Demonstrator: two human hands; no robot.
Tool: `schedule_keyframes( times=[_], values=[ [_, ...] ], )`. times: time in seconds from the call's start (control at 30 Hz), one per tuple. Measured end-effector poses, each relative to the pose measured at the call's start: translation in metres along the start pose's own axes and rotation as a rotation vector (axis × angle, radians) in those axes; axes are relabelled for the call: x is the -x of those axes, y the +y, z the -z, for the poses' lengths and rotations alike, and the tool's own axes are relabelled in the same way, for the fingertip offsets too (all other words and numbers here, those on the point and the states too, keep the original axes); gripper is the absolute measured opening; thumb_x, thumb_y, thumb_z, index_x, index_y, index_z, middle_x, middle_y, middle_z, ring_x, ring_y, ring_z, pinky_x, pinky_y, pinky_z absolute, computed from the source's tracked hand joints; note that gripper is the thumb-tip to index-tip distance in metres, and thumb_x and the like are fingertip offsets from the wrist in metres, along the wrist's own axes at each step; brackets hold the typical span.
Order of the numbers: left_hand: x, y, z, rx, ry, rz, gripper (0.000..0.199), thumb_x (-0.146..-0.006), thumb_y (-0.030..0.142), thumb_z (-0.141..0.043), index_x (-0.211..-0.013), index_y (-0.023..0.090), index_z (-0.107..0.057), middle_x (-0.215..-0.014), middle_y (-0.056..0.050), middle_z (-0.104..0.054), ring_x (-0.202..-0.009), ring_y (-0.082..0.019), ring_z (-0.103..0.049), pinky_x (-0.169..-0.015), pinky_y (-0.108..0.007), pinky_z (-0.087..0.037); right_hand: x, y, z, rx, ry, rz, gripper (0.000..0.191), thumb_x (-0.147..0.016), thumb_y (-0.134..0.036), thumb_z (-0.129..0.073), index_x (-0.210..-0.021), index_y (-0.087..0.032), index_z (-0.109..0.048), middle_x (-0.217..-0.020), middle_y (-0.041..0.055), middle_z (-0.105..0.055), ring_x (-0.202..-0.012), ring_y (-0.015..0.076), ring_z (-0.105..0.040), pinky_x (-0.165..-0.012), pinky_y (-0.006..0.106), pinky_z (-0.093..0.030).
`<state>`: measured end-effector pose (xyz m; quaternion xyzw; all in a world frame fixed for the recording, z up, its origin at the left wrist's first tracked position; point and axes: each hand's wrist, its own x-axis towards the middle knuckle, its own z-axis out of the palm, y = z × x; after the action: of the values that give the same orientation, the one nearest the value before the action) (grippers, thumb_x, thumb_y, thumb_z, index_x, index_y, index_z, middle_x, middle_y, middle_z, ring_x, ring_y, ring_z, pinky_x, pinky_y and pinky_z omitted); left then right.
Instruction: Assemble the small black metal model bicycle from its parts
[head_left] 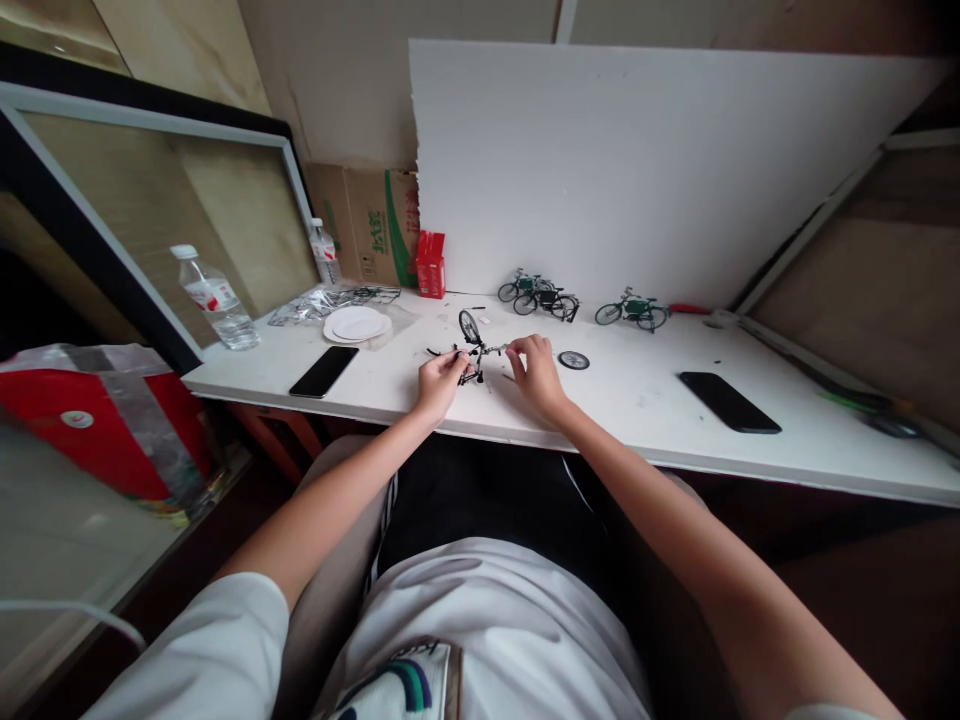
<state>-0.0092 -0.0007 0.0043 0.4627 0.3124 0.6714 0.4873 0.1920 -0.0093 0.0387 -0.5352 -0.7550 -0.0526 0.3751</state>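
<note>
Between my hands is a partly built model bicycle (480, 352), held above the white table, with one spoked wheel fitted at its upper end. My left hand (442, 382) is closed around part of its dark frame. My right hand (535, 372) has thumb and fingers pinched at the right end of the model, near a small silvery part; the fingertips partly hide what they grip. Just right of that hand a loose spoked wheel (574, 360) lies flat on the table.
Finished-looking model bicycles (551, 300) stand at the back, another bicycle (632, 311) to their right. One phone (324, 371) lies left, a dark phone (729, 402) right. White plates (357, 323), a water bottle (217, 300) and a red box (431, 265) are at the left.
</note>
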Motion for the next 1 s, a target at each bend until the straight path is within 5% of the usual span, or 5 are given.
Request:
schedule_keyframes(
  times=[0.13, 0.3, 0.47, 0.63, 1.0],
  values=[
    [0.001, 0.001, 0.001, -0.005, -0.029, 0.024, 0.04, -0.077, 0.049, -0.09, -0.094, 0.015, -0.08, -0.089, -0.008, -0.077, -0.08, -0.018, -0.071, -0.082, -0.032, -0.055, 0.019, -0.018, 0.004, -0.04, 0.114, 0.021, 0.031, -0.113, -0.038, -0.037, -0.116, -0.022, -0.063, -0.122, 0.0148, -0.062, -0.118, 0.0289, -0.053, -0.107, 0.042, -0.045],
    [0.001, 0.001, 0.002, -0.041, -0.171, 0.083, 0.043, -0.075, 0.048, -0.092, -0.099, 0.014, -0.082, -0.097, -0.011, -0.081, -0.086, -0.021, -0.073, -0.089, -0.035, -0.057, 0.026, -0.032, -0.004, -0.108, 0.094, 0.116, 0.028, -0.113, -0.038, -0.041, -0.115, -0.022, -0.064, -0.124, 0.0162, -0.059, -0.123, 0.0295, -0.054, -0.108, 0.045, -0.045],
    [0.002, 0.004, 0.003, -0.071, -0.238, 0.082, 0.045, -0.074, 0.048, -0.093, -0.101, 0.013, -0.084, -0.105, -0.012, -0.083, -0.095, -0.024, -0.074, -0.094, -0.037, -0.056, 0.028, -0.026, -0.018, -0.263, 0.142, 0.229, 0.019, -0.11, -0.037, -0.05, -0.11, -0.024, -0.065, -0.117, 0.0138, -0.061, -0.114, 0.0305, -0.056, -0.105, 0.051, -0.046],
    [0.002, 0.007, 0.003, -0.073, -0.313, 0.124, 0.048, -0.075, 0.049, -0.093, -0.104, 0.013, -0.084, -0.105, -0.011, -0.083, -0.093, -0.023, -0.074, -0.094, -0.038, -0.056, 0.027, -0.017, -0.019, -0.37, 0.178, 0.181, 0.019, -0.109, -0.04, -0.054, -0.108, -0.025, -0.066, -0.114, 0.0132, -0.06, -0.112, 0.0309, -0.057, -0.101, 0.051, -0.049],
    [-0.002, -0.002, 0.006, -0.059, -0.327, 0.118, 0.048, -0.075, 0.045, -0.094, -0.111, 0.014, -0.085, -0.112, -0.011, -0.083, -0.099, -0.024, -0.074, -0.099, -0.041, -0.056, 0.027, -0.018, -0.019, -0.289, 0.181, 0.174, 0.019, -0.109, -0.038, -0.053, -0.106, -0.026, -0.067, -0.114, 0.0129, -0.06, -0.111, 0.0314, -0.056, -0.102, 0.053, -0.048]
  ],
)
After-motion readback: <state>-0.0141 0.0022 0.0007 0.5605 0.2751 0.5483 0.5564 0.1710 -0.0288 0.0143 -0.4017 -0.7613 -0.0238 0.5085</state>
